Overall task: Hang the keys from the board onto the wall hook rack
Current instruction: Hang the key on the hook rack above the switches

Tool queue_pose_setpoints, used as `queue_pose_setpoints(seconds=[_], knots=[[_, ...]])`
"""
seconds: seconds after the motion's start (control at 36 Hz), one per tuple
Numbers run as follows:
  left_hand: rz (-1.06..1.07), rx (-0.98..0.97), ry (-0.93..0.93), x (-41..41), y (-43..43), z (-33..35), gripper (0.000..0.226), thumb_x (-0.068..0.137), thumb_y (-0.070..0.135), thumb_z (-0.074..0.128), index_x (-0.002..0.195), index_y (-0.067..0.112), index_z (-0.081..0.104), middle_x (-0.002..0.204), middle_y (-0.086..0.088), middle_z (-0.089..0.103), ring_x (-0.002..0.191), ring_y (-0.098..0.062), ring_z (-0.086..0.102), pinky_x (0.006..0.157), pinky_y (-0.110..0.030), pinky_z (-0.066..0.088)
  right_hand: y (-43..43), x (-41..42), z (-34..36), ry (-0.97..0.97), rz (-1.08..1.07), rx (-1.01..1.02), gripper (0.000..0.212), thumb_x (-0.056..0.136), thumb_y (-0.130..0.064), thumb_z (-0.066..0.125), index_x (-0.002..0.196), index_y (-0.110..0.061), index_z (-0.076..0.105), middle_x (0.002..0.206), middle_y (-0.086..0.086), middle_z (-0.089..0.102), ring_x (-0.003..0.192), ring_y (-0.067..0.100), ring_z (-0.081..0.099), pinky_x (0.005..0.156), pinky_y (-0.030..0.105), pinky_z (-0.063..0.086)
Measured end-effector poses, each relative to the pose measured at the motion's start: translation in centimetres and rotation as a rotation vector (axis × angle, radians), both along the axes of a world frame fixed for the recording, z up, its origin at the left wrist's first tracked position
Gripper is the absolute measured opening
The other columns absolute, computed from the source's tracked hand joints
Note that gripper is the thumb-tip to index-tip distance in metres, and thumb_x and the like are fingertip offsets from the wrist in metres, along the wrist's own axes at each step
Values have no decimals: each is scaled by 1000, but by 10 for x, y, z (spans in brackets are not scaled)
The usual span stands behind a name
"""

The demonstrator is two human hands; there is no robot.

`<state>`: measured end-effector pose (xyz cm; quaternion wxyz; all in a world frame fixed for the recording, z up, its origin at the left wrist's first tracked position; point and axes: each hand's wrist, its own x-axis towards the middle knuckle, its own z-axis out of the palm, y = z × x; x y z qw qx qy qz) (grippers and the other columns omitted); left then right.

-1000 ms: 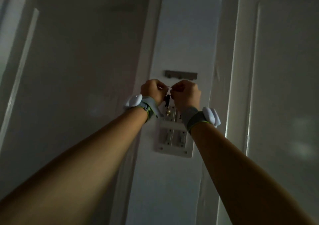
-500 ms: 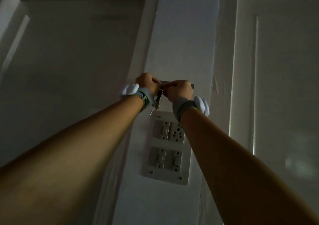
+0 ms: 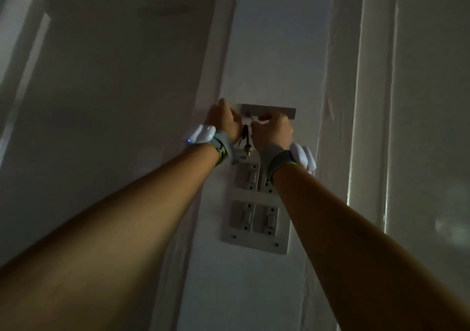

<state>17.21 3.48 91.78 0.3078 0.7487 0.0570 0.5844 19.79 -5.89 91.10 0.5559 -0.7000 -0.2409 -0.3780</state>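
A grey wall hook rack [image 3: 273, 110] is fixed to the white wall pillar, above a switch plate. My left hand [image 3: 223, 119] and my right hand [image 3: 273, 131] are raised side by side right in front of the rack's lower edge, fingers pinched together on the top of a key bunch. The keys [image 3: 245, 140] dangle dark between my two wrists, with a small brass piece at the bottom. My fingers hide the hooks and the key ring, so I cannot tell whether the ring touches a hook.
A white switch plate [image 3: 254, 241] with several switches and a socket sits just under the keys. A door frame and panelled door [image 3: 419, 127] stand to the right, and a dim wall recess to the left. The light is low.
Both hands have risen with the keys from below the rack to its lower edge. The rack shows more above my knuckles now.
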Motion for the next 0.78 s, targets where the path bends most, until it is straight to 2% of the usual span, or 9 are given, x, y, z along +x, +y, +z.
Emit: queue_pose_setpoints(seconds=[0.11,0.19,0.33,0.5,0.53,0.61,0.64,0.75,0.78], knots=[[-22,119,-98,-22,-12,-31,34,97,28,44,110,-2,51,110,-25,65,104,-40,60,81,-42,45,0,-19,-29,-126,-46,-14,20,94,-26,49,109,-13,55,106,16,69,96,39,63,74,37,49],[-89,133,-34,-35,-20,-77,33,98,33,43,108,2,50,102,-23,69,96,-42,63,75,-44,47,-4,-34,-75,-115,7,-35,16,93,-28,48,100,-14,53,95,17,70,87,40,64,74,46,54],[-176,58,248,-37,-33,-196,31,100,31,37,109,4,49,98,-20,68,90,-39,64,69,-38,43,-17,-42,-199,60,28,-68,16,95,-24,46,98,-11,54,87,16,70,78,38,65,69,51,55],[-259,-101,650,-50,-58,-392,25,100,32,36,99,10,48,67,2,51,70,-26,54,62,-32,36,-43,-56,-402,439,-7,-209,12,96,-27,43,95,-17,50,78,14,69,67,36,63,61,49,55],[-269,-102,679,-51,-58,-404,26,100,32,36,99,10,48,66,3,50,69,-25,53,62,-32,35,-45,-57,-413,469,-9,-210,12,97,-27,42,95,-17,49,78,13,69,67,36,63,61,48,55],[-289,-141,884,-60,-73,-499,31,101,32,35,105,5,49,78,-5,55,68,-23,49,63,-30,33,-61,-70,-511,655,-20,-291,12,97,-25,43,95,-15,50,78,13,69,68,35,64,60,44,54],[-295,-122,927,-63,-74,-510,32,101,31,34,106,4,50,82,-10,57,70,-25,50,64,-31,32,-63,-73,-520,685,-8,-304,13,97,-24,43,95,-14,50,78,13,69,68,34,64,61,45,55],[-352,-133,1221,-83,-88,-632,30,101,27,37,110,3,52,100,-22,67,88,-33,63,67,-37,40,-89,-91,-646,945,21,-424,8,94,-25,49,95,-19,54,82,14,71,76,35,67,69,50,57],[-361,-133,1287,-90,-87,-650,29,100,25,39,112,2,53,103,-24,67,94,-36,64,72,-40,44,-95,-100,-659,1002,36,-439,7,93,-26,52,95,-20,56,84,14,71,78,35,68,70,50,57]])
